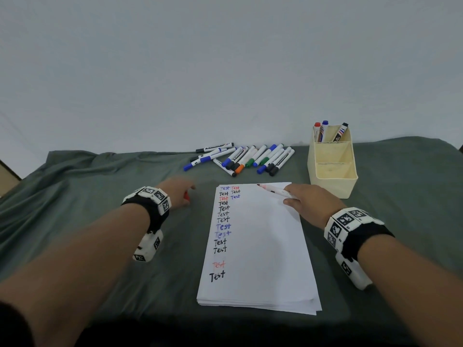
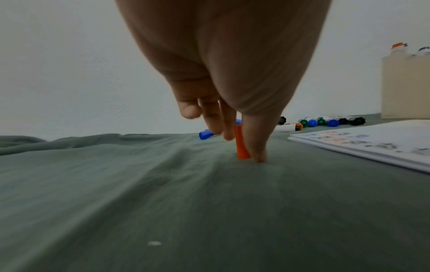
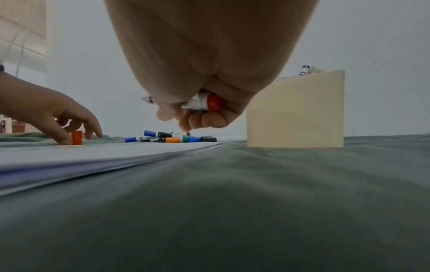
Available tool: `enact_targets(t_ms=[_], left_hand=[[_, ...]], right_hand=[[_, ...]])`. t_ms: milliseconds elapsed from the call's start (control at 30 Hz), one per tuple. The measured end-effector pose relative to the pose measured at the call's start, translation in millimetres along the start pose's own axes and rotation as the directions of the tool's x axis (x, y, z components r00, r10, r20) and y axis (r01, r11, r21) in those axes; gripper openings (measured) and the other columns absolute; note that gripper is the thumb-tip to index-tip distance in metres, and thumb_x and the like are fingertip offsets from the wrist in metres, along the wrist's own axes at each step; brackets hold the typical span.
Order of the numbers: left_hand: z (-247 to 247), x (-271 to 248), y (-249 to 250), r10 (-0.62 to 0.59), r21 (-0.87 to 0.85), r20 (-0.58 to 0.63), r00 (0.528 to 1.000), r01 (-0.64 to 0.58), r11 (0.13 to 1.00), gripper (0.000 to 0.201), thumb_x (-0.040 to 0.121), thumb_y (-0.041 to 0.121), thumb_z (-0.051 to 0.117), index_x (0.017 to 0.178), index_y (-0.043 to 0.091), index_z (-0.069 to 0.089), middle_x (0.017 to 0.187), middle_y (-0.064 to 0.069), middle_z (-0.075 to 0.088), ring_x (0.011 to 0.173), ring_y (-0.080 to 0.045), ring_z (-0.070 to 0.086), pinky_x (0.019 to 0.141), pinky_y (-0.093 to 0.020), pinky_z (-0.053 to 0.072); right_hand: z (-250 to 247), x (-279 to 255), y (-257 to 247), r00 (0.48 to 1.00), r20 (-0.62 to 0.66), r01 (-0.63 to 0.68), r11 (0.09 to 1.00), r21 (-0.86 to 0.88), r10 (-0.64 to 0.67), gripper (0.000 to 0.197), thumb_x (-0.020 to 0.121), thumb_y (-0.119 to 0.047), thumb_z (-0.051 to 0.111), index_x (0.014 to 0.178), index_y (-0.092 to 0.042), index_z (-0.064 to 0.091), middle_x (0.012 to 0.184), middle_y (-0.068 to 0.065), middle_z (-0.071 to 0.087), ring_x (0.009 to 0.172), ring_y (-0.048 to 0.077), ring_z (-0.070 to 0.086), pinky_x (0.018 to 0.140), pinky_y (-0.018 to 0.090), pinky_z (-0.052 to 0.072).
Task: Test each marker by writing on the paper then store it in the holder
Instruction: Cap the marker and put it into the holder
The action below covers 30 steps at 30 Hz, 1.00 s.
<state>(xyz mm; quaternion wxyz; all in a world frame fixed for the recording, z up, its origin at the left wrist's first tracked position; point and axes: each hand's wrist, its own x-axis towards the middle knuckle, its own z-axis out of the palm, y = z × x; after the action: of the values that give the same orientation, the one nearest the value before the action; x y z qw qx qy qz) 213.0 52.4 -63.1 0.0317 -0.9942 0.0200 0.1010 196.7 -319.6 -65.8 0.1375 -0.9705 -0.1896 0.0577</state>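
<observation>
My right hand point(image 1: 292, 196) grips an uncapped red marker point(image 1: 274, 191) low over the top right of the paper stack point(image 1: 263, 246), its tip pointing far-left. The marker's red rear end point(image 3: 214, 104) shows in my fist. Left of the paper, my left hand point(image 1: 186, 195) pinches the marker's red cap point(image 2: 242, 145), which stands upright on the green cloth. Rows of "Test" in black, blue and red run down the paper's left side. The cream holder point(image 1: 333, 176) stands right of the paper's top, with three markers point(image 1: 325, 132) in its back compartment.
Several capped markers point(image 1: 250, 159) in black, blue, green and orange lie in a loose pile behind the paper. A wrinkled green cloth point(image 1: 100, 221) covers the table. A white wall rises just behind the table's far edge. The holder's two front compartments hold nothing.
</observation>
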Motion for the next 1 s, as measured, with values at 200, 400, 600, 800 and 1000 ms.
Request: enact_targets(t_ms=[200,400,600,800,1000], left_hand=[[7.5,-22.3,12.5,0.134,0.112,-0.285,0.949,-0.106,0.988,0.069,0.079,0.076,0.048,0.135,0.036,0.052,0.136,0.001,0.047,0.124,-0.023,0.042,0.104,-0.040,0.038],[30.2,-38.5,49.2,0.246,-0.071,0.084,0.966,-0.240,0.968,0.107,0.074,0.088,0.041,0.156,0.030,0.005,0.165,-0.001,0.003,0.151,-0.024,0.006,0.120,-0.044,0.009],[42.6,-40.5,55.8,0.232,-0.103,0.219,0.948,-0.214,0.971,0.115,0.076,0.087,0.041,0.154,0.026,-0.018,0.162,0.002,-0.022,0.150,-0.019,-0.016,0.121,-0.040,-0.002],[45.9,-38.0,57.5,0.220,-0.070,0.254,0.942,-0.209,0.975,0.116,0.077,0.088,0.036,0.152,0.024,-0.023,0.160,0.002,-0.029,0.147,-0.019,-0.024,0.121,-0.044,-0.008],[50.4,-36.4,57.6,0.211,-0.071,0.245,0.946,-0.200,0.977,0.117,0.076,0.089,0.036,0.153,0.023,-0.022,0.160,0.002,-0.029,0.147,-0.020,-0.025,0.120,-0.044,-0.011]], right_hand=[[4.1,3.3,4.5,1.000,-0.027,0.017,0.999,0.048,-0.015,0.039,0.104,-0.039,0.050,0.140,-0.024,0.052,0.129,0.002,0.064,0.110,0.023,0.060,0.091,0.034,0.046],[3.3,1.6,4.3,0.995,-0.034,0.100,0.990,0.095,-0.097,0.061,0.105,-0.036,0.048,0.153,-0.054,0.015,0.131,-0.006,0.058,0.109,0.020,0.060,0.094,0.035,0.048],[1.5,3.6,-1.5,0.988,-0.089,0.138,0.973,0.183,-0.123,0.063,0.092,-0.040,0.069,0.146,-0.046,0.039,0.107,-0.012,0.056,0.102,0.013,0.057,0.081,0.021,0.037],[5.1,20.3,-41.2,0.993,-0.118,0.115,0.412,0.904,-0.018,0.083,0.072,-0.002,0.088,0.142,-0.030,0.054,0.095,-0.003,0.060,0.073,0.013,0.053,0.066,0.024,0.052],[26.1,49.3,-88.4,0.958,0.011,0.008,-0.064,0.998,0.286,0.021,0.095,-0.036,0.069,0.089,-0.020,0.082,0.065,-0.002,0.055,0.056,0.012,0.045,0.054,0.024,0.038]])
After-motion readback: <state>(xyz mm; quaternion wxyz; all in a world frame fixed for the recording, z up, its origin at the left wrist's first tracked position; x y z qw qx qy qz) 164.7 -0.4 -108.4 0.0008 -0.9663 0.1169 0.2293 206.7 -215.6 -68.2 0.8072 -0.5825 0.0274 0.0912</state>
